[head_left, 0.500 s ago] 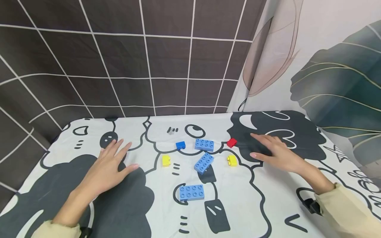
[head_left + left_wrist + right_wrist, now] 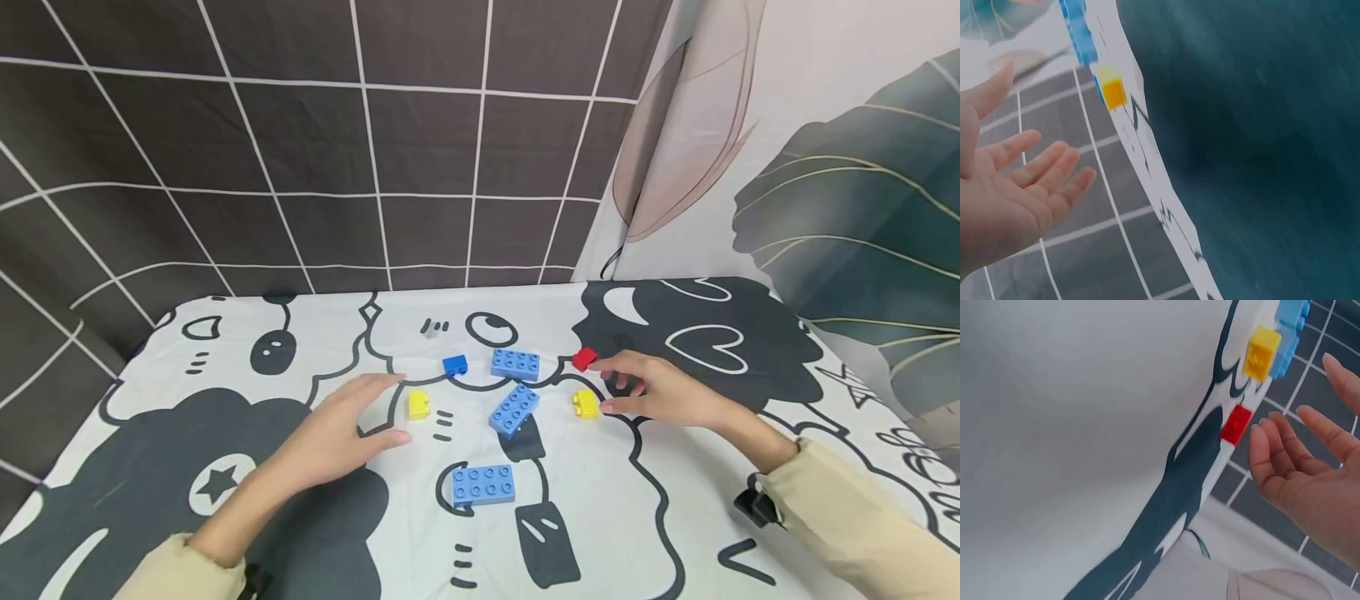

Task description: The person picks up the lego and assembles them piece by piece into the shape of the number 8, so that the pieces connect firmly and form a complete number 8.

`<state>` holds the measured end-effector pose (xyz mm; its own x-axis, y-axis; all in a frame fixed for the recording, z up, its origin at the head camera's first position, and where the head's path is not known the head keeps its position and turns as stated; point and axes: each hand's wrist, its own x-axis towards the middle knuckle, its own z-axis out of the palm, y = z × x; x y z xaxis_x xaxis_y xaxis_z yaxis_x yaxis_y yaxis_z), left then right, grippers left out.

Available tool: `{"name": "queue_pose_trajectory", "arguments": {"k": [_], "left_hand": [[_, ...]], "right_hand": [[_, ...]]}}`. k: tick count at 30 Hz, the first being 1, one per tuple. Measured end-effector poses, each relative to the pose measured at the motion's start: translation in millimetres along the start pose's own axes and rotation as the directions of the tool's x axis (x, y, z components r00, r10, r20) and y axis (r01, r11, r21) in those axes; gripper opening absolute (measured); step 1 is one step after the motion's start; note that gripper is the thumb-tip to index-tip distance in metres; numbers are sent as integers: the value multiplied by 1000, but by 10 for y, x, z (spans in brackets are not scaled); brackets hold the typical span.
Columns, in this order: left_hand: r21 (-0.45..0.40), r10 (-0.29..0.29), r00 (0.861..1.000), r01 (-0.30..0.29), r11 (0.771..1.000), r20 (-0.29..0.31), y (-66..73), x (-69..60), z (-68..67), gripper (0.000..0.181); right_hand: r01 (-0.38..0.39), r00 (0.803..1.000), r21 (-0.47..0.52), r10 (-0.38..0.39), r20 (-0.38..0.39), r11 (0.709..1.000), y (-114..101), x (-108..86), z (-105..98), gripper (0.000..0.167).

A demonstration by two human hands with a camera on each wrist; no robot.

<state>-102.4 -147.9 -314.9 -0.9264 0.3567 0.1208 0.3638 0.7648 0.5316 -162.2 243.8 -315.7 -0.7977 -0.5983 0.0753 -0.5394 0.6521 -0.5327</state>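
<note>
In the head view my left hand (image 2: 337,433) hovers just left of a yellow toy brick (image 2: 418,405), thumb and fingers apart and holding nothing. My right hand (image 2: 667,389) is over the right side, its fingertips close to a red brick (image 2: 584,359) and a second yellow brick (image 2: 585,404). Whether it touches either is unclear from above; in the right wrist view the fingers stand apart from the red brick (image 2: 1235,425). The left wrist view shows the left palm (image 2: 1022,187) with fingers spread, near a yellow brick (image 2: 1112,90).
Between the hands lie a small dark blue brick (image 2: 454,366) and three light blue bricks: one at the back (image 2: 515,365), one angled (image 2: 513,411), one in front (image 2: 483,485). The patterned cloth (image 2: 600,500) ends at a dark gridded backdrop (image 2: 420,167).
My left hand has moved right, towards the left yellow brick. My right hand has moved left, up to the red and right yellow bricks. The bricks have stayed in place.
</note>
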Motion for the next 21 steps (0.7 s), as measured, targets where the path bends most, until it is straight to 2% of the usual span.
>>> {"name": "queue_pose_trajectory", "arguments": {"k": [4, 9, 12, 21], "left_hand": [[-112, 9, 997, -1, 994, 75, 100, 40, 97, 58], [-217, 88, 984, -53, 975, 155, 181, 65, 221, 52], [-252, 111, 976, -61, 966, 190, 225, 69, 285, 50], [-339, 109, 955, -10, 941, 274, 296, 64, 414, 38]], "right_hand": [[1, 999, 21, -1, 38, 1000, -8, 52, 67, 46], [5, 999, 13, -6, 52, 1000, -29, 108, 132, 44], [-4, 999, 13, 3, 46, 1000, -44, 126, 158, 44], [-66, 997, -37, 67, 35, 997, -36, 154, 244, 38]]}}
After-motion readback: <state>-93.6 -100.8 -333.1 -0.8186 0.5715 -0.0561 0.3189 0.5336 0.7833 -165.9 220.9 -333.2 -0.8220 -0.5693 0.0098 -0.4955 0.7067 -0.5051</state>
